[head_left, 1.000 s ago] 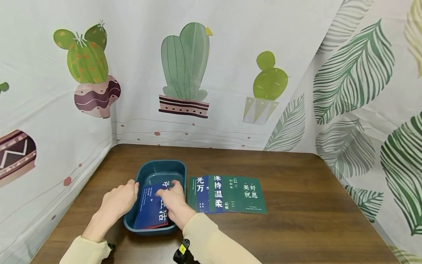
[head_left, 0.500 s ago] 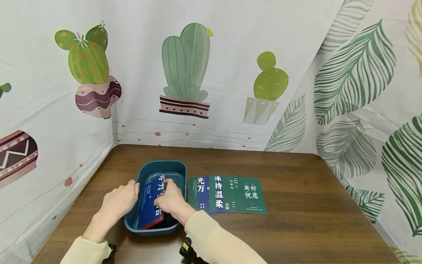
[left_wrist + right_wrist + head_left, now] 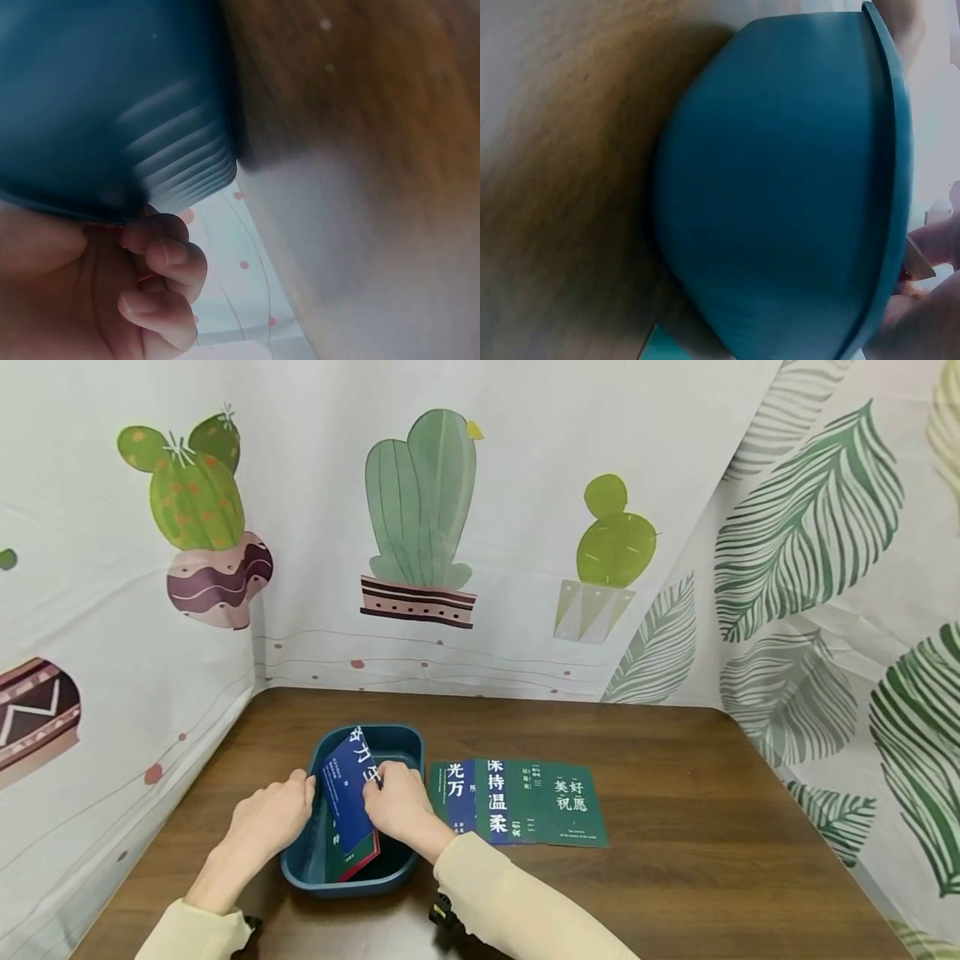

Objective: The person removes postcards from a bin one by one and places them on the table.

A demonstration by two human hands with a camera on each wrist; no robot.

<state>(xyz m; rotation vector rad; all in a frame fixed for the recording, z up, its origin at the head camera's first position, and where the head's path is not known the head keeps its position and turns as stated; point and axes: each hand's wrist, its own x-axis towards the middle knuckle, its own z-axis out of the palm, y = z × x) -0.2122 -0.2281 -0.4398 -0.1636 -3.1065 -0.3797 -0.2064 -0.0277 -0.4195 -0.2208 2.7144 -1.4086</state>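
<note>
A dark teal plastic tub (image 3: 352,888) stands on the table; its outer wall fills much of both wrist views. My left hand (image 3: 272,814) grips the tub's left rim, fingers curled over the edge. In the left wrist view, that hand (image 3: 97,289) shows below the rim. My right hand (image 3: 405,802) pinches a blue card with white characters (image 3: 347,797) by its right edge, tilted up inside the tub. Beneath it, a green card (image 3: 351,862) and a red edge peek out. Only part of the right hand (image 3: 922,319) shows beyond the rim in the right wrist view.
Right beside the tub, several green and blue cards (image 3: 558,806) lie in an overlapping row on the brown wooden table (image 3: 675,827). A cloth printed with cacti and leaves (image 3: 525,527) hangs behind and along the sides.
The right hand has lifted and turned the blue card, its top now farther back in the tub. The green card beneath has come into sight. The left hand stays on the rim.
</note>
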